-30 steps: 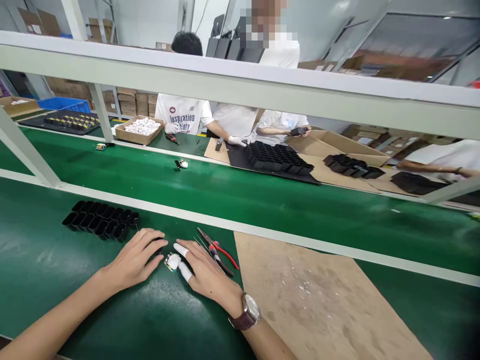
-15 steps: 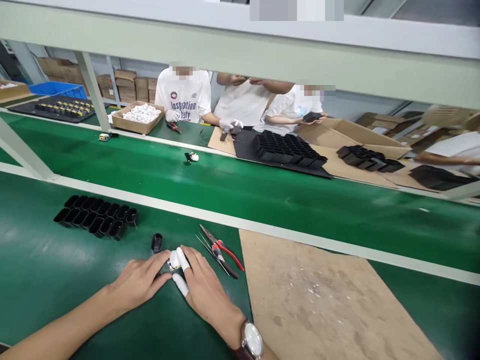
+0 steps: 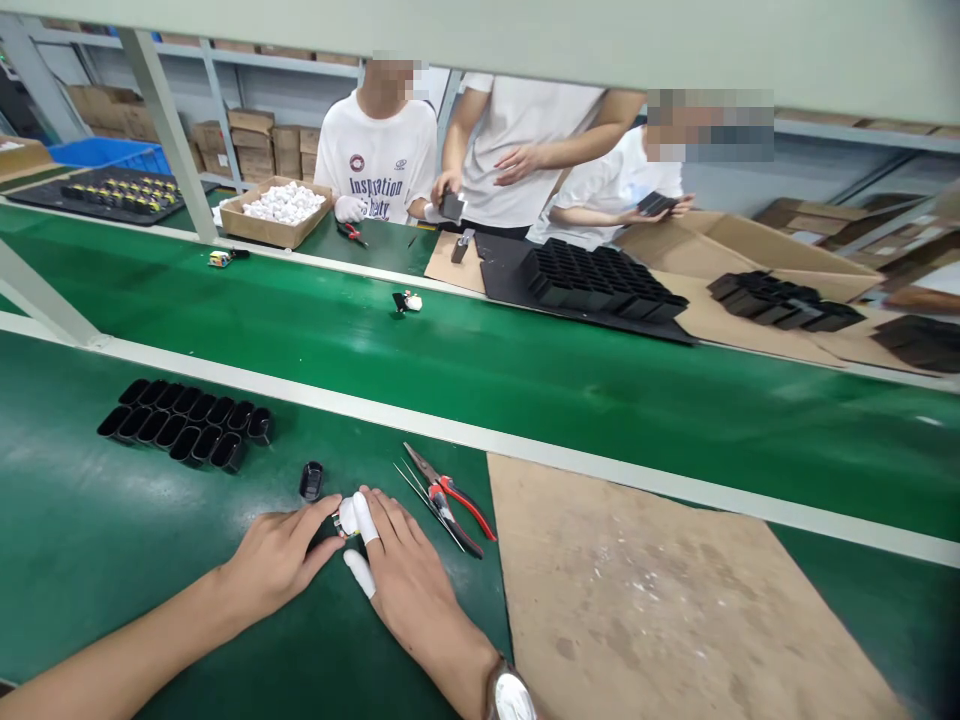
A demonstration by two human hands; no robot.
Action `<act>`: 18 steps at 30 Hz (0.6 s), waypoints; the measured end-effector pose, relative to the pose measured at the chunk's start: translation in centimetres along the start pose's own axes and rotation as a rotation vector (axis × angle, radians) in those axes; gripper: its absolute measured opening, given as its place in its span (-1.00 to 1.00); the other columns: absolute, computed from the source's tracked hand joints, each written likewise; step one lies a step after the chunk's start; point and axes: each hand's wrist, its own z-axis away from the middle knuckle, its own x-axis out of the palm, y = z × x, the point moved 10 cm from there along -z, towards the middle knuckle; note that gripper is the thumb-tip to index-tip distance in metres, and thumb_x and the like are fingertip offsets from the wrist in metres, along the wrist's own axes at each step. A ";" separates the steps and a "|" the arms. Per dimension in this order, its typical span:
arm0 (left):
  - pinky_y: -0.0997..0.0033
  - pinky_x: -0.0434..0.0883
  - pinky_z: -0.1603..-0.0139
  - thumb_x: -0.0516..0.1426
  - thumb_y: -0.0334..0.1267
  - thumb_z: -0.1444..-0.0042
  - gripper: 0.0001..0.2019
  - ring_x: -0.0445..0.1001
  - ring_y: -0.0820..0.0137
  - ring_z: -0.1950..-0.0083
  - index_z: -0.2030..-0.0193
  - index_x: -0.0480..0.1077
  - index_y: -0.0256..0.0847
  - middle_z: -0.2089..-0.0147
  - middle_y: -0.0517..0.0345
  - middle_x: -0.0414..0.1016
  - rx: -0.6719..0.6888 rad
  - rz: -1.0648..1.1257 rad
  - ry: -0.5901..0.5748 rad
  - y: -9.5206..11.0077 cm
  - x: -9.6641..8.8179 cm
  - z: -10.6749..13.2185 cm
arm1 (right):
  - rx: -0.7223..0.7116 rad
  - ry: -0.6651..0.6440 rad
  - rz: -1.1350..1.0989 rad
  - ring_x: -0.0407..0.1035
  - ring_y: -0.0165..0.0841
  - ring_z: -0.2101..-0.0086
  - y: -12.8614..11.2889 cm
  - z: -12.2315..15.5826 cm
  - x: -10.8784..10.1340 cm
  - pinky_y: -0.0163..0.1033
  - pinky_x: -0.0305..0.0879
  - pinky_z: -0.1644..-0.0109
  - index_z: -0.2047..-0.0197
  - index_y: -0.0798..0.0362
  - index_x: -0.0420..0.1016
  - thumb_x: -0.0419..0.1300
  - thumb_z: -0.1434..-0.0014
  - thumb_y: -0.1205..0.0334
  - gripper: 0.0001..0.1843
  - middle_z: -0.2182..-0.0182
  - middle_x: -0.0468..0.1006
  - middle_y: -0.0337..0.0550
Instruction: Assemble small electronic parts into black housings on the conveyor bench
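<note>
Low over the green tabletop, a small circuit part with a white cover (image 3: 348, 517) is held between my two hands. My left hand (image 3: 274, 553) is closed on its left side with fingers and thumb. White finger cots cover the index finger and thumb of my right hand (image 3: 409, 570). That index finger presses on the part's right side, while the thumb is held apart below. The part's underside is hidden. Just behind my left fingertips stands a single black plastic case (image 3: 311, 481). Right of my hands lie red-and-black pliers (image 3: 448, 500) beside metal tweezers (image 3: 424, 495).
Two rows of black cases (image 3: 184, 420) stand at the left. A cardboard sheet (image 3: 637, 590) covers the right side. Beyond a pale rail (image 3: 337, 408), a green belt (image 3: 300, 330) carries small circuit parts (image 3: 409, 302). Co-workers handle black cases across it.
My view has tilted down and shifted slightly left. My hands keep nearly the same hold on the part. Across the belt, a co-worker's hands have moved down to a dark case.
</note>
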 end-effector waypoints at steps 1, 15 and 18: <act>0.37 0.54 0.40 0.05 -0.11 -0.52 -0.65 0.71 0.26 0.32 -0.32 0.24 -0.20 0.07 0.05 0.71 -0.010 0.010 -0.003 -0.1 0.0 0.0 | 0.004 -0.008 -0.006 0.30 0.05 -0.31 0.1 0.0 0.1 0.13 0.39 -0.32 -0.44 0.32 0.23 0.07 -0.48 0.25 -0.45 -0.39 0.32 0.23; 0.31 0.58 0.33 0.06 -0.03 -0.50 -0.65 0.68 0.29 0.37 -0.29 0.26 -0.10 -0.01 0.12 0.71 -0.126 0.065 -0.045 -1.5 0.9 0.6 | -0.038 -0.020 -0.012 0.29 0.04 -0.30 -0.2 -0.4 -0.1 0.16 0.33 -0.34 -0.35 0.24 0.38 0.14 -0.46 0.21 -0.53 -0.36 0.36 0.23; 0.34 0.59 0.29 0.06 -0.07 -0.50 -0.68 0.73 0.25 0.24 -0.28 0.28 -0.10 -0.02 0.09 0.70 -0.116 0.076 -0.020 -1.4 0.7 0.7 | -0.063 -0.018 0.021 0.30 0.06 -0.29 -0.6 -0.3 0.1 0.16 0.34 -0.33 -0.36 0.28 0.35 0.14 -0.46 0.13 -0.47 -0.34 0.38 0.26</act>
